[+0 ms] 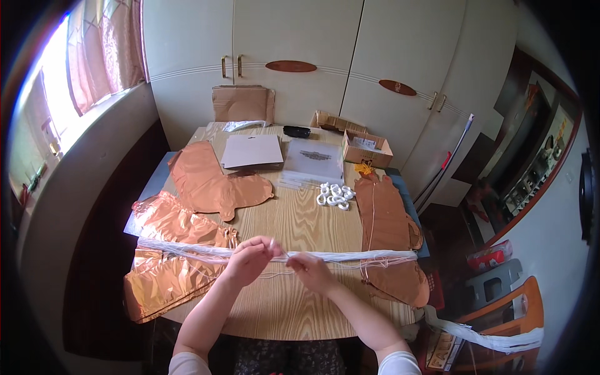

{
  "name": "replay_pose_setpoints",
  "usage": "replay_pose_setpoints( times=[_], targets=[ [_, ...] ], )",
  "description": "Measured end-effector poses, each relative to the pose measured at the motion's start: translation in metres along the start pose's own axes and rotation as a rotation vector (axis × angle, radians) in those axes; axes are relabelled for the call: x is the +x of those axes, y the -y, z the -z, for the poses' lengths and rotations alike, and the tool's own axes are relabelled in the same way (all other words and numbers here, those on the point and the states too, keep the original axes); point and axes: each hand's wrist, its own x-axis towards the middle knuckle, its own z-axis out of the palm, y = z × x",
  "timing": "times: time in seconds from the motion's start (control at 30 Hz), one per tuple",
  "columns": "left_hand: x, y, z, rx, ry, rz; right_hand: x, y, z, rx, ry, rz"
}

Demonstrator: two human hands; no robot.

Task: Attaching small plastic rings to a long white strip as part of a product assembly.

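A long bundle of white strings lies across the table from left to right. Over its middle, my left hand is closed in a pinch, with a thin white strand at its fingertips. My right hand, just to the right, pinches at the same strand; the fingertips are slightly blurred. Both hands are a short way apart. Under the bundle's left end are shiny copper-coloured foil pieces, flat and stacked. Its right end crosses a pile of flat copper-coloured foil shapes, with loose string ends trailing over them.
Farther back lie a large copper foil shape, a grey card stack, clear plastic bags, several white ribbon rings and an open cardboard box. At right, more white string hangs over an orange chair.
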Motion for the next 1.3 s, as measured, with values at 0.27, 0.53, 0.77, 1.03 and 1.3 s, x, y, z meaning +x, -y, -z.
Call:
replay_pose_setpoints(
  times=[0.27, 0.53, 0.77, 1.03, 1.3],
  targets=[
    [-0.006, -0.003, 0.014, 0.300, -0.104, 0.424, -0.007, 0.006, 0.006, 0.147, 0.059, -0.032],
    [0.011, -0.013, -0.026, 1.401, -0.048, 0.516, -0.009, 0.006, 0.006, 0.174, 0.038, -0.021],
    [0.008, -0.003, -0.025, 1.099, -0.197, -0.016, -0.009, 0.004, 0.000, 0.059, 0.130, 0.103],
    [0.009, 0.010, -0.020, 0.578, -0.234, -0.036, -0.009, -0.001, -0.002, -0.026, 0.171, 0.044],
    [0.007, 0.011, -0.019, 0.178, -0.318, 0.108, -0.009, -0.010, -0.005, -0.047, 0.047, -0.003]
  ],
)
